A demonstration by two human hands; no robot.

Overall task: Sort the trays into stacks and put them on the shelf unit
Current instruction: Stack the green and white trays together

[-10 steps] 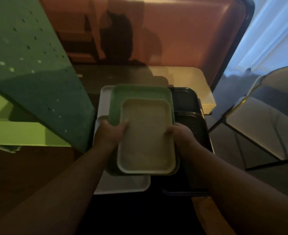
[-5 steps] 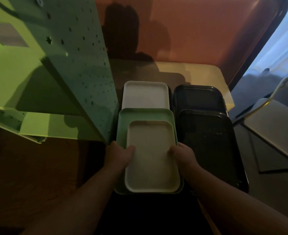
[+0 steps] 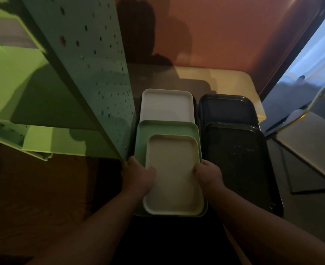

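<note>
A small cream tray (image 3: 174, 175) lies inside a larger green tray (image 3: 165, 128). My left hand (image 3: 137, 175) grips the pair's left edge and my right hand (image 3: 208, 174) grips the right edge. Beyond them a white tray (image 3: 167, 104) lies flat. To the right, two black trays lie one behind the other: the far one (image 3: 227, 109) and the near one (image 3: 240, 163). The green shelf unit (image 3: 92, 73) with a perforated side panel stands at the left, its corner next to my left hand.
A pale table surface (image 3: 232, 81) carries the far trays. A red-brown wall (image 3: 224, 31) stands behind. A folding chair (image 3: 314, 138) stands at the right. A brown wooden floor (image 3: 43, 197) lies under the shelf unit.
The green and cream trays have come back toward me, which uncovered the white tray. The view has shifted, so the shelf unit looms larger at the left. Both hands keep their grip.
</note>
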